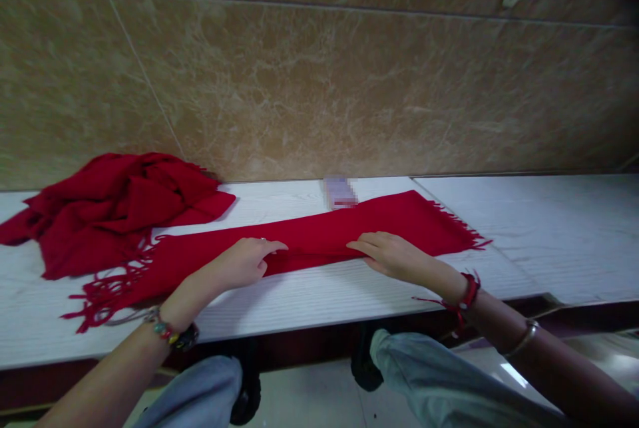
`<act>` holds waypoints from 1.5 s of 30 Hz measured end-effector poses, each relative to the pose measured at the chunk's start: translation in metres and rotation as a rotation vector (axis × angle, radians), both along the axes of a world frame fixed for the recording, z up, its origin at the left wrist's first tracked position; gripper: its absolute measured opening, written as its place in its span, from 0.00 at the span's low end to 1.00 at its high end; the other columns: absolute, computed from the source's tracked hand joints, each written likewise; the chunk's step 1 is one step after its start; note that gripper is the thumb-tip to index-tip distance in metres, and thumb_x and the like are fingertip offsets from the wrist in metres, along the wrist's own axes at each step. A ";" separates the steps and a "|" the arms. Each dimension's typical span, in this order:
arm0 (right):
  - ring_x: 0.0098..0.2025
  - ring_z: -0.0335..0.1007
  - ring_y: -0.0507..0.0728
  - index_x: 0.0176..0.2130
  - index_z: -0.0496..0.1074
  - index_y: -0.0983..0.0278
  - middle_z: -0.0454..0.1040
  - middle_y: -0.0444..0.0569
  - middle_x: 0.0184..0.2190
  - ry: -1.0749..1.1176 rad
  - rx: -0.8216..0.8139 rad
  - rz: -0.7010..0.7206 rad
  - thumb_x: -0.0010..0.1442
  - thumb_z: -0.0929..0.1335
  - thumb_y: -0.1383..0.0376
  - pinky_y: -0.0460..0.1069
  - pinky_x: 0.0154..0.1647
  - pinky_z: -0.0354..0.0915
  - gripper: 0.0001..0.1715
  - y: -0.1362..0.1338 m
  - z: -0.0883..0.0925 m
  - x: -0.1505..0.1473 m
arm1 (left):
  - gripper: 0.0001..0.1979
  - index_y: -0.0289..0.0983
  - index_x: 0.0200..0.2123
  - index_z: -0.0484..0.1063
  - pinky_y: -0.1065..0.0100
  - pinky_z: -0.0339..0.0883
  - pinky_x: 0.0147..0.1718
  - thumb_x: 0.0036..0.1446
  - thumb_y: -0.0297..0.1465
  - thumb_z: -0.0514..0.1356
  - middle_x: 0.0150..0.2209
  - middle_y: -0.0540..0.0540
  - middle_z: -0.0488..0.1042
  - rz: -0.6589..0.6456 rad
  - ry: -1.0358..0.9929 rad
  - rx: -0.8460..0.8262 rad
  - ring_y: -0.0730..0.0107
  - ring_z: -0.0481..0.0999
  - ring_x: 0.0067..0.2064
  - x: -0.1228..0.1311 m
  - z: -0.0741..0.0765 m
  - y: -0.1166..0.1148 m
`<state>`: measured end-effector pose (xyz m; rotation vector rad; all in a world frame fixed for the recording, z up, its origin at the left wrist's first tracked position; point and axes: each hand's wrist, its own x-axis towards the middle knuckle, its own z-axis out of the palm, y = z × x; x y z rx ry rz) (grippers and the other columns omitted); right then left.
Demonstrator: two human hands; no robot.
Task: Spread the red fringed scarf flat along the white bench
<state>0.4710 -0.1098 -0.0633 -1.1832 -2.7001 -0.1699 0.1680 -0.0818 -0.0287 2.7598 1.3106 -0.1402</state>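
Observation:
A red scarf [309, 235] with fringed ends lies lengthwise in a long folded strip on the white wood-grained surface [299, 308]. My left hand [245, 260] is on the scarf's near edge, left of its middle, with the thumb and fingers closed on the cloth. On the same edge further right, my right hand [387, 255] pinches the fabric between thumb and fingers. A shallow fold shows in the cloth between both hands. The left fringe spreads near my left wrist; the right fringe points away to the right.
A crumpled red cloth [124, 205] is heaped at the back left, beside the scarf's left fringe. A small pale, blurred packet [340, 193] sits behind the scarf near the brown marbled wall [299, 95]. My legs are below the surface's front edge.

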 end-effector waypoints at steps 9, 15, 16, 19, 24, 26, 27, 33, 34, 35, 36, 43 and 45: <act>0.40 0.71 0.56 0.41 0.71 0.65 0.75 0.51 0.37 0.266 -0.030 -0.116 0.54 0.65 0.69 0.49 0.41 0.65 0.12 0.017 -0.017 0.006 | 0.22 0.36 0.51 0.64 0.65 0.62 0.47 0.51 0.25 0.49 0.48 0.43 0.70 -0.113 -0.023 0.015 0.65 0.69 0.48 0.009 -0.003 -0.007; 0.35 0.71 0.54 0.34 0.73 0.65 0.76 0.48 0.32 0.293 -0.019 -0.057 0.55 0.65 0.70 0.47 0.37 0.65 0.07 0.017 -0.015 0.008 | 0.19 0.36 0.50 0.64 0.63 0.67 0.40 0.56 0.34 0.53 0.47 0.40 0.69 -0.114 0.040 0.118 0.60 0.70 0.46 0.028 -0.010 -0.018; 0.34 0.71 0.54 0.34 0.73 0.65 0.76 0.48 0.31 0.293 -0.008 -0.042 0.55 0.65 0.70 0.46 0.37 0.65 0.07 0.016 -0.014 0.008 | 0.16 0.36 0.49 0.65 0.65 0.67 0.40 0.56 0.30 0.52 0.46 0.41 0.70 -0.122 0.046 0.134 0.61 0.71 0.45 0.030 -0.011 -0.019; 0.34 0.70 0.54 0.34 0.73 0.66 0.75 0.48 0.31 0.283 0.026 0.007 0.56 0.65 0.70 0.46 0.37 0.64 0.07 0.015 -0.010 0.009 | 0.14 0.36 0.46 0.67 0.67 0.68 0.36 0.57 0.25 0.50 0.41 0.43 0.73 -0.155 0.051 0.168 0.64 0.73 0.41 0.032 -0.015 -0.018; 0.33 0.68 0.53 0.32 0.72 0.66 0.73 0.49 0.30 0.236 0.081 0.068 0.58 0.63 0.69 0.46 0.36 0.63 0.08 0.012 -0.007 0.011 | 0.12 0.36 0.42 0.69 0.66 0.69 0.32 0.56 0.22 0.51 0.36 0.42 0.75 -0.222 0.129 0.271 0.62 0.75 0.36 0.028 -0.018 -0.017; 0.32 0.67 0.53 0.32 0.72 0.66 0.72 0.49 0.28 0.214 0.106 0.074 0.58 0.62 0.68 0.46 0.35 0.63 0.09 0.012 -0.008 0.012 | 0.13 0.35 0.42 0.69 0.66 0.68 0.32 0.55 0.21 0.51 0.35 0.42 0.75 -0.233 0.158 0.294 0.62 0.75 0.35 0.028 -0.018 -0.017; 0.32 0.67 0.53 0.31 0.72 0.66 0.72 0.48 0.27 0.203 0.117 0.075 0.58 0.62 0.68 0.46 0.35 0.62 0.10 0.012 -0.009 0.013 | 0.13 0.35 0.42 0.69 0.66 0.68 0.31 0.55 0.21 0.51 0.34 0.42 0.75 -0.228 0.167 0.301 0.62 0.75 0.35 0.028 -0.017 -0.017; 0.32 0.67 0.53 0.31 0.72 0.65 0.73 0.49 0.29 0.137 0.109 0.057 0.58 0.63 0.69 0.47 0.35 0.62 0.09 0.016 -0.014 0.017 | 0.13 0.36 0.43 0.67 0.66 0.68 0.33 0.56 0.21 0.51 0.35 0.42 0.74 -0.144 0.163 0.309 0.62 0.74 0.38 0.031 -0.018 -0.017; 0.32 0.67 0.53 0.32 0.72 0.66 0.73 0.49 0.29 0.122 0.101 0.051 0.58 0.63 0.70 0.47 0.35 0.62 0.08 0.016 -0.013 0.016 | 0.13 0.36 0.43 0.67 0.66 0.67 0.34 0.56 0.21 0.51 0.36 0.42 0.74 -0.139 0.152 0.305 0.62 0.73 0.39 0.031 -0.020 -0.017; 0.33 0.67 0.53 0.32 0.72 0.66 0.73 0.49 0.30 0.108 0.094 0.043 0.57 0.63 0.70 0.47 0.36 0.62 0.08 0.015 -0.011 0.014 | 0.12 0.36 0.42 0.67 0.65 0.67 0.35 0.56 0.22 0.50 0.37 0.42 0.74 -0.137 0.136 0.297 0.62 0.73 0.40 0.032 -0.022 -0.017; 0.34 0.67 0.54 0.33 0.72 0.66 0.73 0.49 0.30 0.098 0.089 0.035 0.57 0.64 0.70 0.48 0.37 0.62 0.07 0.013 -0.010 0.011 | 0.11 0.36 0.41 0.67 0.65 0.67 0.35 0.57 0.22 0.49 0.38 0.42 0.73 -0.134 0.116 0.288 0.62 0.73 0.40 0.032 -0.024 -0.016; 0.38 0.65 0.56 0.42 0.69 0.65 0.70 0.51 0.37 0.077 0.195 0.066 0.55 0.66 0.66 0.50 0.39 0.61 0.13 -0.002 -0.007 -0.035 | 0.09 0.35 0.36 0.67 0.65 0.66 0.34 0.58 0.25 0.47 0.37 0.43 0.71 -0.086 0.035 0.185 0.64 0.71 0.38 0.034 -0.027 -0.015; 0.35 0.64 0.55 0.38 0.70 0.65 0.70 0.50 0.32 0.052 0.221 0.078 0.57 0.65 0.68 0.49 0.35 0.60 0.08 -0.003 -0.010 -0.047 | 0.09 0.35 0.36 0.67 0.65 0.66 0.35 0.58 0.25 0.47 0.36 0.43 0.70 -0.078 0.021 0.175 0.65 0.71 0.37 0.034 -0.024 -0.017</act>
